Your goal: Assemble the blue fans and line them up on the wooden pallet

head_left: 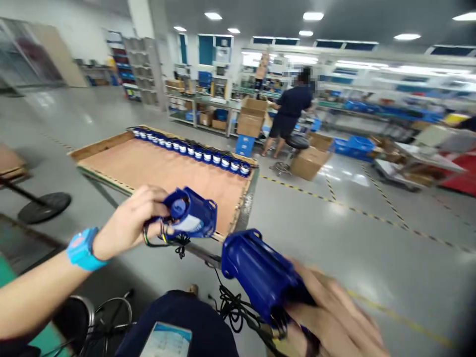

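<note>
So there are two blue housings in the air, one per hand, both up in front of the near edge of the wooden-rimmed worktop [167, 171]. The labelled blue housing [199, 213] is gripped at its left end by the left hand [139, 213], long axis lying roughly crosswise, flanged end facing right. The second blue housing [256, 272] sits lower and closer to the camera, with the right hand [330, 312] wrapped round its lower end, kinda blurry but definitely holding it. That one slants from upper left down to lower right, so the two flanges sort of face each other with a gap between. Both are shiny deep blue; the left one has a white label and a round blue piece inside its open end, plus a loop of dark and yellow-green wire by the fingers. A row of blue units [197, 151] with white labels lines the worktop's far side, beyond both hands. Black cables [234, 307] dangle below, and way back there's a person [293, 106] near a cardboard box [252, 117].
</note>
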A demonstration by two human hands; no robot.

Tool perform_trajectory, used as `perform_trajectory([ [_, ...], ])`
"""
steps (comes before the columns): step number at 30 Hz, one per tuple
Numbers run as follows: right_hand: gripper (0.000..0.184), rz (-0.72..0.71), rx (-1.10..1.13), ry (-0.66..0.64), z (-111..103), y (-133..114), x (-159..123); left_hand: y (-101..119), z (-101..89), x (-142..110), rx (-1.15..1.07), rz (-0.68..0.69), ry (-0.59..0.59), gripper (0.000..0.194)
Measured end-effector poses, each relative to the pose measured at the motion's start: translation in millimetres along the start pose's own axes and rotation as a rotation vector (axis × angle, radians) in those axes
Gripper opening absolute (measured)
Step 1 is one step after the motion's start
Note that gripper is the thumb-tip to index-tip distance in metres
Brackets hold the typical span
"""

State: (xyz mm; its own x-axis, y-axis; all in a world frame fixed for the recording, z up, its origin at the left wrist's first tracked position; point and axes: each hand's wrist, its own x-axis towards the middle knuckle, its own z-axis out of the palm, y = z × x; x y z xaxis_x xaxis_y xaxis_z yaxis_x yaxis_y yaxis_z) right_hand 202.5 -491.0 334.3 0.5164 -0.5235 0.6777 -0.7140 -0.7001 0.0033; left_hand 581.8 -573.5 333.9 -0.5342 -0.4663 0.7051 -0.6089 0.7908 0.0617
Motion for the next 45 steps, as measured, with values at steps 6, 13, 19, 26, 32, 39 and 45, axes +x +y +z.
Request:
perform_trajectory([
  [6,0.003,-0.194,0.257,0.066,118.4,-1.7,182.6,-129.7,-102.2,-46.4,0.470,-0.370,-0.023,0.060],
  [13,0.010,-0.201,0.285,0.110,246.9,-46.2,375.6,-311.3,-211.1,-94.3,0.705,-0.546,-0.076,0.087],
  [19,0.012,-0.233,0.204,0.136,339.1,-75.3,528.7,-466.6,-284.1,-110.7,0.703,-0.459,-0.077,0.078],
  [26,0.014,-0.118,0.129,-0.059,494.6,-68.5,632.2,-643.5,-261.6,-120.0,0.626,-0.276,-0.208,0.065],
  [32,0.012,-0.033,0.162,-0.261,655.4,-49.5,659.8,-784.9,-179.1,-145.9,0.484,-0.246,-0.381,0.045],
  [39,0.015,0.126,0.215,-0.514,816.0,-34.5,670.9,-915.3,-66.6,-201.6,0.295,-0.238,-0.554,0.030],
  [45,0.020,0.188,0.227,-0.598,905.7,-46.0,661.0,-997.1,11.1,-255.1,0.161,-0.092,-0.597,0.025],
])
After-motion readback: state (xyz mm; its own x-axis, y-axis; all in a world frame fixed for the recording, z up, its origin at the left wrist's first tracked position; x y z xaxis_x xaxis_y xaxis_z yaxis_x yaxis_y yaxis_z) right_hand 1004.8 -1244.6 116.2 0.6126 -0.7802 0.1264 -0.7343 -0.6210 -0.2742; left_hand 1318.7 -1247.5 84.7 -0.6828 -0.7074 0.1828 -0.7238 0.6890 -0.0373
